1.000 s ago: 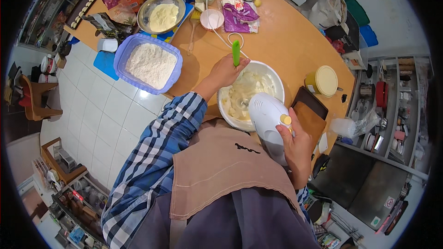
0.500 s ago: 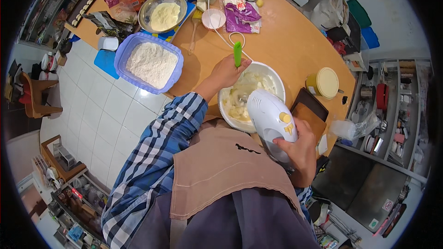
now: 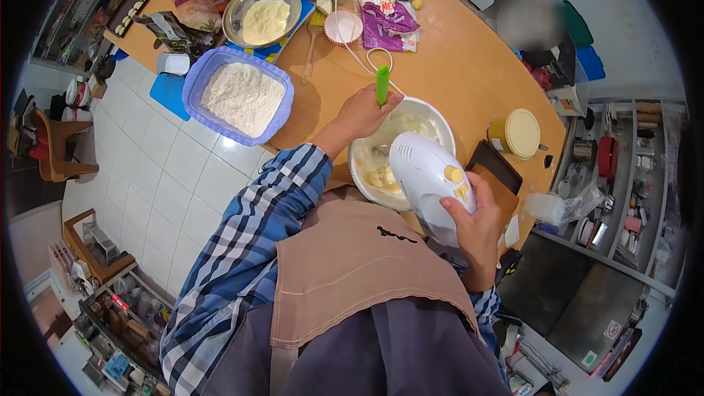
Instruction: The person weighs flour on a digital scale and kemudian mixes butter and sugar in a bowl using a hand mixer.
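Mixer [image 3: 427, 176], one, right hand [image 3: 477, 226] gripping, shifted toward 11 o'clock; left hand [image 3: 362, 113] grasps one handle [image 3: 382, 82] at 11 o'clock of one bowl [image 3: 440, 117].

- Mixing bowl [image 3: 449, 132] is flanked by powder tub [image 3: 276, 123], left, and lidded tub [image 3: 523, 134], right.
- Hand mixer [image 3: 422, 169] is held partly over mixing bowl.
- Metal bowl [image 3: 233, 18] is set behind powder tub.

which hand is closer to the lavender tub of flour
Left. The left hand, holding a green handle at the white bowl, is right of the lavender tub; the right hand, on the white mixer, is farther right and lower in the picture.
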The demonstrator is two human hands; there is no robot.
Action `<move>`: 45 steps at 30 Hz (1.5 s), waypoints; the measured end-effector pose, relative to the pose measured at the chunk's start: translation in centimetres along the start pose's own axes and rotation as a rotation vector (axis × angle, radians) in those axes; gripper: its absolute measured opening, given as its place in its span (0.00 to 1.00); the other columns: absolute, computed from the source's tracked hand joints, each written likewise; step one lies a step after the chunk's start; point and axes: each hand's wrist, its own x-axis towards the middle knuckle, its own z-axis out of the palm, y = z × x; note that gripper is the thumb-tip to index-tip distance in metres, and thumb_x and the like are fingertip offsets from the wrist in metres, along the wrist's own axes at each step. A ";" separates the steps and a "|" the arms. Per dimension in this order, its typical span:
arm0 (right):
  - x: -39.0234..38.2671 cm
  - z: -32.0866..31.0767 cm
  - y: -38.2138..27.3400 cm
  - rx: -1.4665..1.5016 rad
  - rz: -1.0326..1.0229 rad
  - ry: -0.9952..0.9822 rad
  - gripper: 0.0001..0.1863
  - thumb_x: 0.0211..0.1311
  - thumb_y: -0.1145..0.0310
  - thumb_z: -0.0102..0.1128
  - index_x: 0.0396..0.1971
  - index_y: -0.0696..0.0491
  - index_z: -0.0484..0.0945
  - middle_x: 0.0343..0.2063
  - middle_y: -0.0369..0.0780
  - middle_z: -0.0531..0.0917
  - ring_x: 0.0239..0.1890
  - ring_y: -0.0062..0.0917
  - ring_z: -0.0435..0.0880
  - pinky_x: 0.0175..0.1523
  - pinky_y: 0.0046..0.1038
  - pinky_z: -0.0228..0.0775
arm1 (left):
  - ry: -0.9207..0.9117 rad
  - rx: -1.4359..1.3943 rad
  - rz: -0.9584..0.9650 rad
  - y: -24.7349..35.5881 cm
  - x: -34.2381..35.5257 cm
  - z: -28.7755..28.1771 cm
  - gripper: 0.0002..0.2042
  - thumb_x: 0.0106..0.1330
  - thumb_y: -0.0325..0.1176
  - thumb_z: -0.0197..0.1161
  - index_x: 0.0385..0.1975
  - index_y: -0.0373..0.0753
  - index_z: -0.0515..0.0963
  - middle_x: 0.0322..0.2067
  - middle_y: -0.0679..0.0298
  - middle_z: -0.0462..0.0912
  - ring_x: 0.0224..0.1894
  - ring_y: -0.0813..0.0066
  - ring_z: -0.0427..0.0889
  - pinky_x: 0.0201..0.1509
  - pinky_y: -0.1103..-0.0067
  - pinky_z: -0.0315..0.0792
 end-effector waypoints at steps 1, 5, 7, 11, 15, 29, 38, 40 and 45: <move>0.2 0.2 -0.5 -0.016 -0.044 0.022 0.27 0.49 0.64 0.71 0.47 0.64 0.74 0.33 0.52 0.84 0.35 0.33 0.85 0.40 0.29 0.74 | 0.005 -0.005 0.000 0.1 0.0 0.0 0.21 0.72 0.48 0.46 0.45 0.37 0.79 0.36 0.49 0.82 0.40 0.52 0.80 0.45 0.66 0.72; 0.6 0.5 -1.3 -0.141 -0.103 -0.009 0.30 0.51 0.64 0.70 0.53 0.61 0.73 0.35 0.53 0.83 0.36 0.34 0.85 0.41 0.30 0.74 | 0.016 0.000 -0.002 0.1 0.0 0.0 0.22 0.72 0.48 0.46 0.45 0.37 0.79 0.36 0.49 0.82 0.40 0.52 0.80 0.45 0.66 0.72; 1.0 0.5 -1.7 -0.178 -0.122 -0.007 0.30 0.51 0.64 0.70 0.53 0.60 0.73 0.36 0.53 0.83 0.36 0.35 0.86 0.41 0.30 0.74 | -0.017 0.023 -0.025 0.1 0.1 -0.1 0.21 0.72 0.48 0.46 0.45 0.36 0.79 0.36 0.49 0.82 0.41 0.52 0.81 0.45 0.66 0.72; 1.6 0.4 -1.9 -0.261 -0.118 0.011 0.29 0.52 0.64 0.70 0.54 0.59 0.74 0.35 0.54 0.83 0.36 0.37 0.85 0.40 0.29 0.74 | -0.008 -0.007 -0.023 0.0 0.1 0.1 0.21 0.72 0.47 0.46 0.44 0.36 0.79 0.36 0.49 0.82 0.41 0.52 0.80 0.45 0.66 0.72; 2.1 0.2 -1.3 -0.232 -0.122 0.037 0.29 0.52 0.64 0.70 0.54 0.57 0.74 0.35 0.53 0.83 0.36 0.35 0.86 0.40 0.29 0.74 | 0.009 -0.027 -0.050 -0.1 0.1 0.1 0.18 0.69 0.49 0.52 0.39 0.39 0.80 0.38 0.54 0.80 0.42 0.54 0.80 0.45 0.65 0.72; 0.9 -1.3 -1.2 -0.208 -0.087 0.046 0.26 0.54 0.65 0.69 0.52 0.59 0.75 0.32 0.54 0.83 0.32 0.36 0.86 0.36 0.30 0.74 | 0.017 0.047 -0.063 0.7 -0.2 0.0 0.18 0.71 0.45 0.48 0.45 0.39 0.80 0.36 0.50 0.82 0.41 0.54 0.81 0.44 0.66 0.73; -0.9 -1.8 -0.4 -0.264 -0.082 0.080 0.25 0.56 0.64 0.66 0.52 0.60 0.74 0.34 0.55 0.82 0.35 0.36 0.86 0.38 0.30 0.74 | 0.013 0.080 -0.079 1.0 -0.2 -0.1 0.19 0.71 0.47 0.48 0.44 0.40 0.80 0.35 0.51 0.82 0.40 0.54 0.81 0.44 0.65 0.73; -1.3 -2.0 -0.6 -0.269 -0.034 0.055 0.26 0.57 0.64 0.66 0.53 0.60 0.74 0.35 0.55 0.82 0.36 0.36 0.86 0.39 0.30 0.74 | 0.027 0.105 -0.088 1.0 -0.2 0.0 0.19 0.71 0.47 0.48 0.44 0.41 0.80 0.35 0.51 0.82 0.40 0.54 0.81 0.44 0.64 0.73; -2.3 -2.2 -1.5 -0.254 0.041 -0.024 0.28 0.58 0.62 0.64 0.56 0.59 0.71 0.36 0.55 0.83 0.38 0.36 0.85 0.41 0.31 0.73 | 0.037 0.108 -0.085 0.9 -0.2 0.1 0.18 0.71 0.47 0.48 0.45 0.41 0.80 0.36 0.52 0.82 0.41 0.54 0.80 0.44 0.64 0.73</move>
